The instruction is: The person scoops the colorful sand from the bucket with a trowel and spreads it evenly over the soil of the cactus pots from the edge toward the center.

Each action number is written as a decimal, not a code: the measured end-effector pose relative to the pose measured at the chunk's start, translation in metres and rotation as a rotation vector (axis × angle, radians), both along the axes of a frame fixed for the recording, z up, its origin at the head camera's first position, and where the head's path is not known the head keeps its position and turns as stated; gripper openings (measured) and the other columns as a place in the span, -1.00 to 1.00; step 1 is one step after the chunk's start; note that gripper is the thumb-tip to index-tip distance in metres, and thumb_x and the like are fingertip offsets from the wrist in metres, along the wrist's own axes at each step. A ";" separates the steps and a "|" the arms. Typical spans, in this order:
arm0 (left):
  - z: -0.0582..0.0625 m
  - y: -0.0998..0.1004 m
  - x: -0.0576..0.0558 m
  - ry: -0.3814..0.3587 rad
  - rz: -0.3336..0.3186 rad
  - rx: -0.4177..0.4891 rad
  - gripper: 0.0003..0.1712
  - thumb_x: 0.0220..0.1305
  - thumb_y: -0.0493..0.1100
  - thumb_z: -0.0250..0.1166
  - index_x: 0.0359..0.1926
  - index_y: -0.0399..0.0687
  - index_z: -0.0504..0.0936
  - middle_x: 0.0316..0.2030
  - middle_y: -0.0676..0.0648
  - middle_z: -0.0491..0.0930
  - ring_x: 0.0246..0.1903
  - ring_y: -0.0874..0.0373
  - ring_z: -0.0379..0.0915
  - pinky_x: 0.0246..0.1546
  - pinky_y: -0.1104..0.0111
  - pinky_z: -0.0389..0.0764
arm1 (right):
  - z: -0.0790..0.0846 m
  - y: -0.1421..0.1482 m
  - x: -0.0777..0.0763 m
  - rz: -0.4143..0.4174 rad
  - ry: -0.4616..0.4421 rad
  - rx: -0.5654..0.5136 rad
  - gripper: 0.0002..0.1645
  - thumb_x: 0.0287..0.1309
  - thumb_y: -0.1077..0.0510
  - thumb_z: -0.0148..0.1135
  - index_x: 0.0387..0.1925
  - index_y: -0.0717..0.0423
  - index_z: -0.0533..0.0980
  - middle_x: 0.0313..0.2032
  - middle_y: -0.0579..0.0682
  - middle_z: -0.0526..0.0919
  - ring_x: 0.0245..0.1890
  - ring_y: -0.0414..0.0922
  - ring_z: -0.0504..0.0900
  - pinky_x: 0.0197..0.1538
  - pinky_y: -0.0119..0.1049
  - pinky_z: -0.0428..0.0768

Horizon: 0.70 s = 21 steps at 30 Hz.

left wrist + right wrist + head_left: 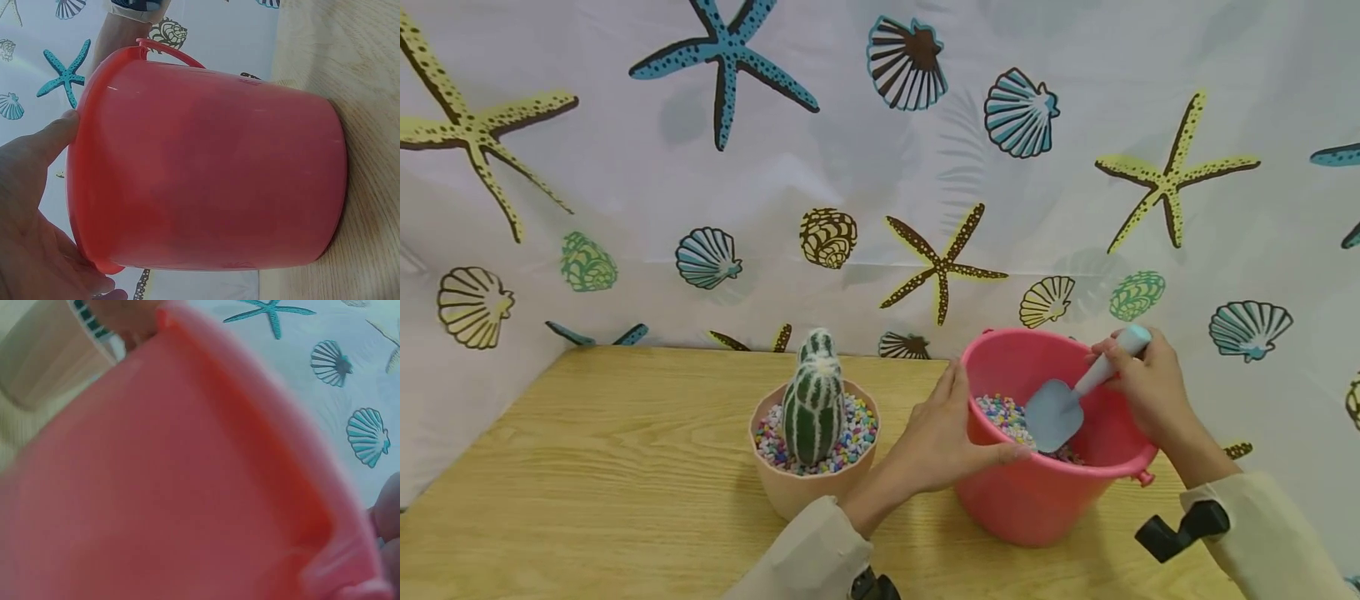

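Observation:
A pink bucket (1022, 500) stands on the table, with small multicoloured pebbles (1000, 414) inside. My left hand (936, 437) holds its near-left rim, the thumb along the front and the fingers farther back. In the left wrist view the same hand (31, 187) spans the rim of the bucket (212, 169). My right hand (1153, 387) grips the pale handle of a blue-grey hand trowel (1054, 415), whose blade points down into the bucket. The bucket wall (156, 462) fills most of the right wrist view and hides the blade there.
Left of the bucket stands a peach flowerpot (808, 492) with a cactus (816, 408) amid multicoloured pebbles. Wooden tabletop (610, 467) extends to the left. A white cloth (850, 158) printed with starfish and shells hangs behind the table.

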<state>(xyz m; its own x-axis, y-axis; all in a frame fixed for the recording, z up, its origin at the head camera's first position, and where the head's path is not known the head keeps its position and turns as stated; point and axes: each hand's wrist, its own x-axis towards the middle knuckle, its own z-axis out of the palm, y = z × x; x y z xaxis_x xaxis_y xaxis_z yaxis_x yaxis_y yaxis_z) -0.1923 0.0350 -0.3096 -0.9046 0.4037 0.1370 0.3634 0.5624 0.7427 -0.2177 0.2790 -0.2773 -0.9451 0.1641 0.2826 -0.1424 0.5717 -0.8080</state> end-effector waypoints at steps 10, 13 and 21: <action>0.001 0.001 0.000 -0.001 -0.004 -0.010 0.38 -0.05 0.38 0.37 0.51 -0.04 -0.30 0.51 -0.10 -0.22 0.35 -0.26 0.10 0.20 -0.06 0.38 | 0.002 -0.014 0.003 0.049 -0.011 -0.019 -0.65 0.42 0.12 -0.05 0.01 0.34 0.25 -0.24 -0.03 0.61 -0.23 -0.34 0.53 -0.25 -0.54 0.55; 0.001 0.000 0.000 0.021 0.003 -0.005 0.38 -0.06 0.38 0.38 0.51 -0.04 -0.28 0.51 -0.09 -0.20 0.35 -0.25 0.12 0.19 -0.04 0.41 | 0.003 -0.016 0.005 0.062 -0.013 -0.150 -0.67 0.42 0.10 -0.08 0.02 0.29 0.24 -0.31 -0.28 0.54 -0.27 -0.43 0.56 -0.24 -0.54 0.59; -0.004 0.001 0.000 0.040 -0.009 0.050 0.38 -0.09 0.35 0.42 0.52 0.00 -0.25 0.51 -0.07 -0.16 0.38 -0.15 0.13 0.20 0.04 0.43 | 0.003 -0.016 0.009 0.066 -0.020 -0.455 -0.84 0.44 0.09 -0.13 -0.15 0.10 0.25 -0.44 -0.34 0.60 -0.38 -0.40 0.66 -0.30 -0.49 0.64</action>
